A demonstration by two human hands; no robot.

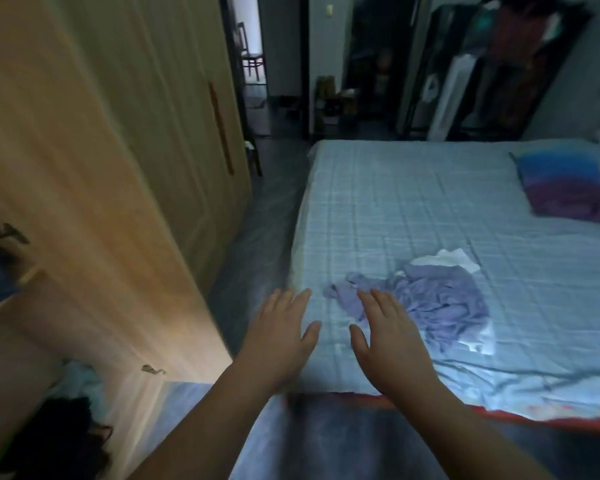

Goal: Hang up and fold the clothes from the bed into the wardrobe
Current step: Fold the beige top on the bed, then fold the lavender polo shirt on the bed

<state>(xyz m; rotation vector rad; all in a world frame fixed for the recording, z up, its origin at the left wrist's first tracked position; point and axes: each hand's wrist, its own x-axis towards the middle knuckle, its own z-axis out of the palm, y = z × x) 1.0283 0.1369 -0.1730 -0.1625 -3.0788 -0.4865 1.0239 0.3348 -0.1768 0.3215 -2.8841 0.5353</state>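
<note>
A: Where are the clothes?
B: A crumpled purple garment [433,303] lies on the near-left part of the bed [395,202], with white cloth [447,259] peeking from under it. It's close to the edge facing the wardrobe [101,168] at left, likely for easy reach.
A: And the hands?
B: The left hand [281,337] and right hand [385,337] are both spread flat, grasping nothing. The right hovers over the garment's near edge, probably to gather it.
A: Count?
B: One purple piece, white cloth that may be one piece or two, and one pillow [568,188] far right.
</note>
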